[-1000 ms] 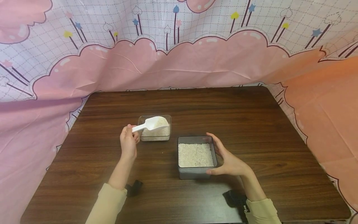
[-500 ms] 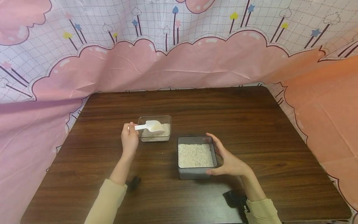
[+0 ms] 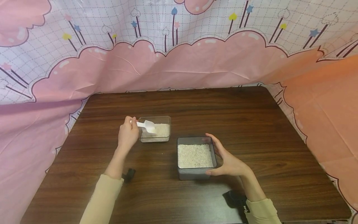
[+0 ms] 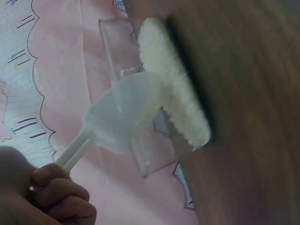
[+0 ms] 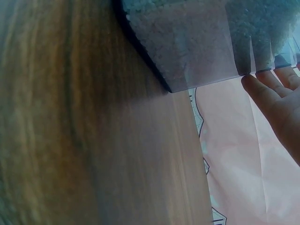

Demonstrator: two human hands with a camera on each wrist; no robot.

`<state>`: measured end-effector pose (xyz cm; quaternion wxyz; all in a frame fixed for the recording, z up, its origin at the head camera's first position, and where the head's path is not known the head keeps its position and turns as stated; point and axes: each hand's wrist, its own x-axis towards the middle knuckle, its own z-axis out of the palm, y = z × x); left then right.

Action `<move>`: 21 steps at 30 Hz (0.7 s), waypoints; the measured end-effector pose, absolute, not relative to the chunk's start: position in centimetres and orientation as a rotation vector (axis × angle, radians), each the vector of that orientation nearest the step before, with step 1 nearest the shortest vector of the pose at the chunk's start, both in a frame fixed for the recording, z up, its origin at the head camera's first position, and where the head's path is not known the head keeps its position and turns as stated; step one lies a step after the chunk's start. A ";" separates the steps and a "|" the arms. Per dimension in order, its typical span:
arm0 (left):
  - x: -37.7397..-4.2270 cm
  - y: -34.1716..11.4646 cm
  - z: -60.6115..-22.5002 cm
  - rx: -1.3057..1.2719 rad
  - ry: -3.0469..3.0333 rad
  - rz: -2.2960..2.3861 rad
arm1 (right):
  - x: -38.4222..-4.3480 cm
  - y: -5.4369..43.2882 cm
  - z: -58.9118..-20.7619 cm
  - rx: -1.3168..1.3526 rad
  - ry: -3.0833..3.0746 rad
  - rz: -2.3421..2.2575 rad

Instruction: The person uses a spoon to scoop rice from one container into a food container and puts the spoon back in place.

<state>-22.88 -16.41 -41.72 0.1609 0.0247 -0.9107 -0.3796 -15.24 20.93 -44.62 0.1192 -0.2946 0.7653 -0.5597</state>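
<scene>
My left hand (image 3: 128, 133) grips the handle of a white plastic scoop (image 3: 149, 126). The scoop's mouth is tilted down inside a small clear container (image 3: 154, 139), and its lip meets the white rice (image 4: 173, 79) there in the left wrist view. Over on the right, my right hand (image 3: 227, 161) holds a larger, grey see-through container (image 3: 193, 173) by its right side, thumb at the front corner and fingers at the back. White rice (image 3: 195, 156) fills much of that box. In the right wrist view, fingertips (image 5: 251, 82) touch the box's rim.
Both containers stand on a dark wood-grain table (image 3: 237, 115), the clear one farther back and to the left. A patterned pink cloth (image 3: 179, 65) hangs behind the table and around its sides. Black wrist devices show under the left wrist and by the right sleeve (image 3: 263, 211).
The scoop, level and loaded with rice above the clear container a second ago, has tipped down into it. My left hand has turned and shifted slightly back. The right hand stays put.
</scene>
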 end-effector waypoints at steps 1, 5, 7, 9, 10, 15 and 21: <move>-22.8 -16.4 -41.5 0.063 -2.626 -1.042 | -15.2 20.9 -44.6 -0.862 2.237 -1.636; -22.3 -16.2 -40.7 -0.020 -2.674 -0.857 | -15.2 20.9 -44.6 -0.856 2.234 -1.635; -21.9 -16.0 -40.3 -0.096 -2.671 -0.763 | -15.2 20.9 -44.5 -0.851 2.233 -1.634; -21.4 -15.7 -39.9 -0.172 -2.649 -0.674 | -15.1 20.9 -44.5 -0.843 2.232 -1.633; -21.2 -15.5 -39.8 -0.204 -2.633 -0.645 | -15.1 20.8 -44.4 -0.839 2.233 -1.631; -20.1 -14.7 -39.1 -0.305 -2.488 -0.640 | -15.1 20.8 -44.4 -0.825 2.239 -1.622; -18.7 -13.5 -37.9 -0.426 -2.222 -0.985 | -15.1 20.8 -44.5 -0.828 2.242 -1.625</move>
